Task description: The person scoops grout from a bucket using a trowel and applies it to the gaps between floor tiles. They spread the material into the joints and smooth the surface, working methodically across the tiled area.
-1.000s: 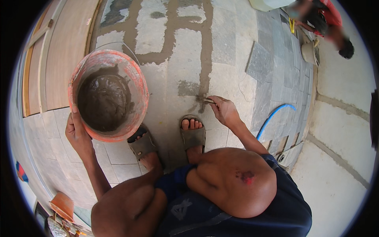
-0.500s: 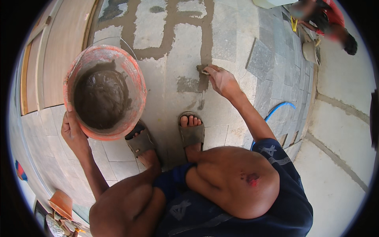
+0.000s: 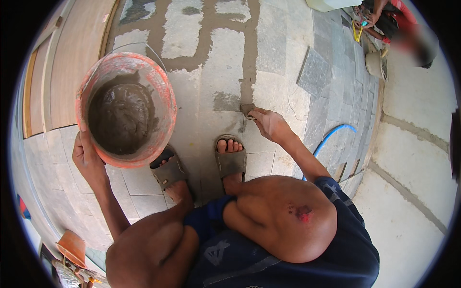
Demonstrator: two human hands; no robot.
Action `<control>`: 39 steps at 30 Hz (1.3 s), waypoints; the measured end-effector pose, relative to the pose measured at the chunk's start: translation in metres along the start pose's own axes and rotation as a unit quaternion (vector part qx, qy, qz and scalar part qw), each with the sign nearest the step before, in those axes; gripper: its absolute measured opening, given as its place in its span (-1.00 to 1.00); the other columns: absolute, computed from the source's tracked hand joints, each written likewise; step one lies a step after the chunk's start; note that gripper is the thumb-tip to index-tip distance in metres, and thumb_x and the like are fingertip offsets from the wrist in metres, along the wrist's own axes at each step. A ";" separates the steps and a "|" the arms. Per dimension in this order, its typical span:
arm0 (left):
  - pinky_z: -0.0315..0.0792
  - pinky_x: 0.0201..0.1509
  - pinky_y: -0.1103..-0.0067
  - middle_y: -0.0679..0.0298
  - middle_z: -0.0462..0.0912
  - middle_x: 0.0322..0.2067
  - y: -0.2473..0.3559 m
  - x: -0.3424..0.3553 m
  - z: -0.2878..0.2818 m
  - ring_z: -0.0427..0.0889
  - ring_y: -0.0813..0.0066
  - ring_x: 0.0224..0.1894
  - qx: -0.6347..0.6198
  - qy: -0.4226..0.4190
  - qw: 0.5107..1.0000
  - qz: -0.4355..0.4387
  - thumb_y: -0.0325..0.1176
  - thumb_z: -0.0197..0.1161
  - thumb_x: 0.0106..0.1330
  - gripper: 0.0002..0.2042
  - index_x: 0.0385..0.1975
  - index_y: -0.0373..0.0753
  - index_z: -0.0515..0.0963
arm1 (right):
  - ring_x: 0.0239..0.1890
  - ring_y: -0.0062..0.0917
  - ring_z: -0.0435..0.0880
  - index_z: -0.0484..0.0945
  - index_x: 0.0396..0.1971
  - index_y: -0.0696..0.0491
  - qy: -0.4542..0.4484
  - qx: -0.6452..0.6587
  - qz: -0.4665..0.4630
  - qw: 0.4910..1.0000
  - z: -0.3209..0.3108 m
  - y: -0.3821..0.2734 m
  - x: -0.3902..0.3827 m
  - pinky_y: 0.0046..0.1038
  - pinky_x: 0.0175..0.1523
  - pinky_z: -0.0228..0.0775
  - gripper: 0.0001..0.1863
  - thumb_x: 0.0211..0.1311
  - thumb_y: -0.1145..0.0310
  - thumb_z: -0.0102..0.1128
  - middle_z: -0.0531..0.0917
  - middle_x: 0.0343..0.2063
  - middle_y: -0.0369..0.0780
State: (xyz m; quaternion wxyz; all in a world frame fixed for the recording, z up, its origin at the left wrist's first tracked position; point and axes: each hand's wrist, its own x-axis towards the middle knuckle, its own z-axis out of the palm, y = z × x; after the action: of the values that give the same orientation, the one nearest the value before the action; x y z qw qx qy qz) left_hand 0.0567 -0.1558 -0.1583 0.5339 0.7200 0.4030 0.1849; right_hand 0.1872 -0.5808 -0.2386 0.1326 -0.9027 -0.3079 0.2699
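An orange bucket [image 3: 164,89], its inside smeared with grey, tilts toward me at the left. Wet grey mortar [image 3: 121,115] fills its lower part. My left hand [image 3: 90,156] is closed on the near left side of its rim. My right hand [image 3: 272,126] pinches a small mortar-smeared scraper [image 3: 247,109], whose exact shape is partly hidden by the fingers. That scraper touches the floor at the near end of a wet mortar strip [image 3: 249,60] running along a tile joint. More mortar bands cross the pale grey tiles [image 3: 223,53] ahead.
My sandalled feet [image 3: 230,156] stand just behind the work. To the right lie a loose dark tile [image 3: 314,72] and a blue hose [image 3: 329,139]. Another person [image 3: 403,29] crouches at the far right near a pail [image 3: 377,65]. Wooden panels [image 3: 79,62] edge the left.
My right hand has drawn the scraper toward me along the joint, leaving mortar behind it. The bucket stays in my left hand, nearly still. The other person's hands have shifted.
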 end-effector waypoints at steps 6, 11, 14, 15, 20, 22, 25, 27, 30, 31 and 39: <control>0.18 -0.49 0.76 0.48 0.45 -0.60 -0.001 -0.002 0.001 0.29 0.79 -0.56 0.007 0.013 1.000 0.009 -0.04 0.08 0.45 -0.59 -0.54 -0.24 0.49 | -0.42 -0.14 0.64 0.57 -0.13 0.14 0.031 0.144 0.039 0.988 -0.003 0.003 -0.008 -0.28 -0.30 0.49 -0.77 0.23 0.43 0.13 0.64 -0.37 0.01; 0.08 -0.56 0.77 0.51 0.41 -0.63 -0.004 -0.002 -0.004 0.22 0.82 -0.60 0.025 0.013 1.000 0.007 -0.05 0.07 0.45 -0.60 -0.54 -0.22 0.49 | -0.58 -0.26 0.57 0.59 -0.14 0.13 0.133 0.180 0.166 0.960 -0.027 0.011 0.011 -0.37 -0.40 0.40 -0.77 0.25 0.36 0.17 0.59 -0.59 -0.04; 0.06 -0.57 0.77 0.51 0.40 -0.63 -0.003 -0.003 -0.002 0.22 0.82 -0.61 0.031 0.005 0.999 0.010 -0.05 0.07 0.45 -0.61 -0.54 -0.21 0.49 | -0.46 -0.15 0.63 0.58 -0.14 0.13 0.205 0.118 0.110 0.965 -0.038 0.025 0.040 -0.26 -0.32 0.44 -0.76 0.25 0.37 0.14 0.63 -0.47 0.02; 0.06 -0.57 0.77 0.51 0.40 -0.63 -0.002 -0.002 0.000 0.22 0.83 -0.60 0.030 0.000 0.999 0.013 -0.05 0.07 0.45 -0.61 -0.54 -0.20 0.49 | -0.42 -0.12 0.64 0.57 -0.14 0.13 0.224 0.081 0.081 0.968 -0.042 0.031 0.051 -0.22 -0.29 0.46 -0.77 0.25 0.38 0.13 0.64 -0.42 0.03; 0.04 -0.58 0.76 0.52 0.40 -0.64 0.004 -0.006 -0.001 0.21 0.83 -0.61 0.035 0.018 0.999 0.009 -0.05 0.06 0.46 -0.61 -0.55 -0.19 0.49 | -0.29 0.00 0.63 0.55 -0.15 0.13 0.190 -0.037 0.011 0.981 -0.035 0.039 0.095 -0.12 -0.15 0.51 -0.78 0.24 0.41 0.06 0.64 -0.28 0.05; 0.07 -0.57 0.77 0.51 0.42 -0.62 0.004 -0.008 -0.003 0.24 0.83 -0.60 0.042 0.028 0.999 -0.004 -0.06 0.05 0.46 -0.61 -0.54 -0.20 0.49 | -0.28 -0.01 0.63 0.54 -0.16 0.14 0.155 -0.035 -0.005 0.987 -0.031 0.035 0.093 -0.13 -0.15 0.51 -0.78 0.24 0.41 0.06 0.64 -0.30 0.05; 0.19 -0.50 0.76 0.47 0.47 -0.58 -0.003 -0.006 -0.003 0.31 0.80 -0.55 0.027 0.023 0.999 -0.028 -0.09 0.04 0.47 -0.62 -0.50 -0.23 0.51 | -0.28 -0.01 0.63 0.54 -0.16 0.15 0.122 -0.034 -0.019 0.992 -0.025 0.035 0.079 -0.13 -0.15 0.50 -0.78 0.23 0.42 0.06 0.64 -0.31 0.05; 0.28 -0.43 0.75 0.45 0.50 -0.55 -0.001 -0.007 0.000 0.37 0.77 -0.51 0.006 0.026 0.999 -0.034 -0.10 0.04 0.48 -0.63 -0.48 -0.25 0.51 | -0.27 -0.01 0.63 0.53 -0.16 0.17 0.105 -0.021 -0.026 0.994 -0.023 0.032 0.069 -0.14 -0.15 0.51 -0.78 0.23 0.44 0.07 0.65 -0.30 0.05; 0.35 -0.32 0.71 0.43 0.52 -0.52 -0.009 -0.003 -0.011 0.41 0.74 -0.45 0.005 0.009 1.000 -0.028 -0.11 0.03 0.48 -0.64 -0.46 -0.26 0.52 | -0.26 -0.01 0.63 0.53 -0.16 0.17 0.086 0.011 -0.033 0.996 -0.019 0.022 0.056 -0.15 -0.15 0.51 -0.78 0.21 0.46 0.08 0.65 -0.29 0.05; 0.35 -0.32 0.71 0.43 0.51 -0.52 -0.010 -0.003 -0.011 0.41 0.74 -0.46 0.002 0.006 1.000 -0.024 -0.11 0.03 0.48 -0.64 -0.46 -0.27 0.52 | -0.26 -0.01 0.63 0.53 -0.15 0.17 0.086 0.019 -0.033 0.996 -0.016 0.018 0.050 -0.15 -0.15 0.51 -0.78 0.21 0.47 0.08 0.64 -0.28 0.05; 0.29 -0.34 0.74 0.46 0.51 -0.57 -0.011 -0.002 -0.001 0.36 0.75 -0.49 -0.005 0.020 1.000 -0.022 -0.07 0.13 0.43 -0.61 -0.53 -0.26 0.54 | -0.11 -0.13 0.61 0.49 0.04 0.11 0.188 0.004 0.024 0.982 0.031 -0.016 -0.012 -0.27 -0.06 0.52 -0.60 0.15 0.57 0.14 0.58 -0.05 -0.04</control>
State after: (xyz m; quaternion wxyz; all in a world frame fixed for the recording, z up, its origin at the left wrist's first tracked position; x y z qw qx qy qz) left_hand 0.0502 -0.1552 -0.1678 0.5332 0.7047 0.4282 0.1891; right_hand 0.1536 -0.5735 -0.2520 0.1853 -0.9439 -0.2542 0.1000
